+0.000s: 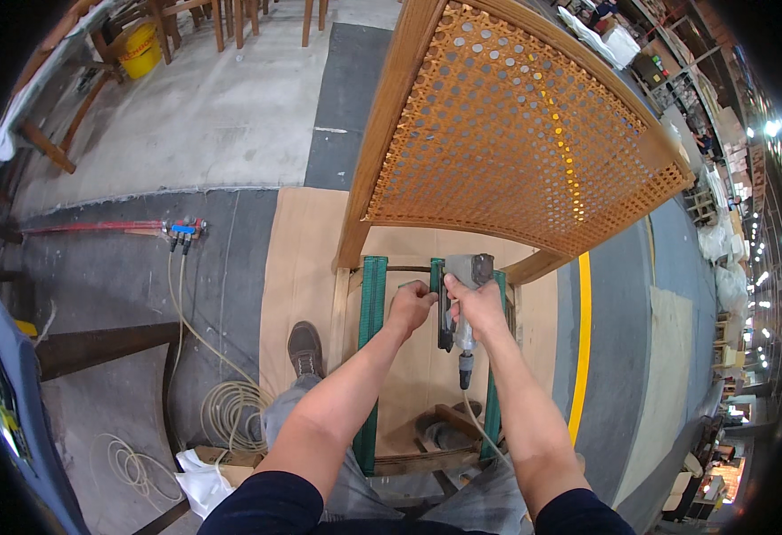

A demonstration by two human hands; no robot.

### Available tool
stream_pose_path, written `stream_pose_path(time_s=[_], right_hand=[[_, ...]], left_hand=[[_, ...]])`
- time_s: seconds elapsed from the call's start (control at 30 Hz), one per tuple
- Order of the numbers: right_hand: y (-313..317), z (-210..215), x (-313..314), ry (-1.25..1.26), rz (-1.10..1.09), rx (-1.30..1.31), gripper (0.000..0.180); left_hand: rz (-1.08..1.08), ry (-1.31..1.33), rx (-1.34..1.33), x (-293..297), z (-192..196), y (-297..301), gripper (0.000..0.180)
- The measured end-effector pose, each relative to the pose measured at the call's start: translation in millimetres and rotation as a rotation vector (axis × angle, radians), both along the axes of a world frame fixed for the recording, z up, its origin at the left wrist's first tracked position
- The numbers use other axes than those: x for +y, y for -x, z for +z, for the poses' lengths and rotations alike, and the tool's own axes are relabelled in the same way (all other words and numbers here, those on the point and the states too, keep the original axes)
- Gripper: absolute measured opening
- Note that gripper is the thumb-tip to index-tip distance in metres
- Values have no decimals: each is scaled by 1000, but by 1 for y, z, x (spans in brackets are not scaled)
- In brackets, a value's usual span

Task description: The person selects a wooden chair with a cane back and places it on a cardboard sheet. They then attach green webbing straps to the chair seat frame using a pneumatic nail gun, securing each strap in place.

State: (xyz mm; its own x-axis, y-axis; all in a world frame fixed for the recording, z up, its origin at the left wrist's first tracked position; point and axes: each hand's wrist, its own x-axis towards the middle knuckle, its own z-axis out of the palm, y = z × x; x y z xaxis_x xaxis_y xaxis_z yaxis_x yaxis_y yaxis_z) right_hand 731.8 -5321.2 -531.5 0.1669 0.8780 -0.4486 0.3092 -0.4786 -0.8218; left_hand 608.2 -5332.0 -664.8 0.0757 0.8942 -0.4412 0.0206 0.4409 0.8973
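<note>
My right hand [476,308] is wrapped round the handle of a grey pneumatic staple gun [464,269], held over the seat opening of a wooden chair frame. An air hose [472,412] runs from the base of its handle. Just left of the gun, my left hand [411,308] is closed, its fingertips pinched at the edge of a short green webbing strap [436,266] by the back seat rail. Another green strap [371,357] runs front to back on the left side. A third green strap [492,415] lies on the right, partly behind my forearm. The cane backrest [507,134] rises beyond the seat.
Brown cardboard [306,241] lies under the chair. On the left floor are a coiled hose [233,415], a blue air connector [182,230] on a red pipe, and a dark curved wooden piece [110,346]. A yellow bucket [139,52] stands far left. A yellow floor line [581,348] passes on the right.
</note>
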Motion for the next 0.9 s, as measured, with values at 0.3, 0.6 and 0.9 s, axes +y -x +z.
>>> stream_pose_path(time_s=[0.3,0.6,0.9], right_hand=[[-23,16,-9,3,-86,52,31],[-170,170,-184,-145,-295,-12,30],[-355,206,-493,-138,-1055,-73,31]], left_hand=[[-70,143,-114,-8,22,-13,29],[-320,232,-629,-34,5,-20,34],[-366,379,-601,-100,74,-19,19]])
